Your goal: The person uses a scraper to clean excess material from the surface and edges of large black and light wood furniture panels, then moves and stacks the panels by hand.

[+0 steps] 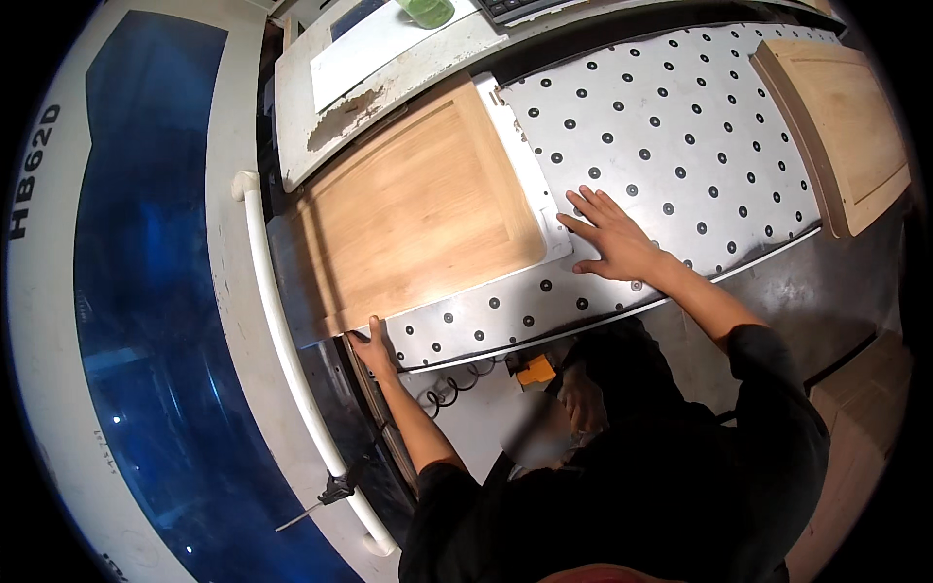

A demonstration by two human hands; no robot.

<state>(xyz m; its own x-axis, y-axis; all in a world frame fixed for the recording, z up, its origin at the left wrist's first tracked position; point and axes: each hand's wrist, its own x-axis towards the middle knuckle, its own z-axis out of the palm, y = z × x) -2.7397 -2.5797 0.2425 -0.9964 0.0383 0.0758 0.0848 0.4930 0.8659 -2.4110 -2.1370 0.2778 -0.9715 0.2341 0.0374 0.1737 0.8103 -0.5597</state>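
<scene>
A wooden cabinet-door panel [408,189] with a raised border lies flat at the left of a light table [671,126] dotted with black round studs. My left hand [374,352] is at the panel's near left corner, thumb raised and apart from the fingers, touching the edge. Those fingers are partly hidden at the corner. My right hand [614,238] is open, fingers spread over the studded table just right of the panel. It holds nothing. A white plate [517,146] with a rounded corner borders the panel's right side.
More wooden panels [865,136] are stacked at the table's far right. To the left stands a machine cover with a blue window [155,243] and a white tubular handle [282,321]. Behind are a worn white ledge [296,107], a green cup [426,10] and a keyboard [510,8].
</scene>
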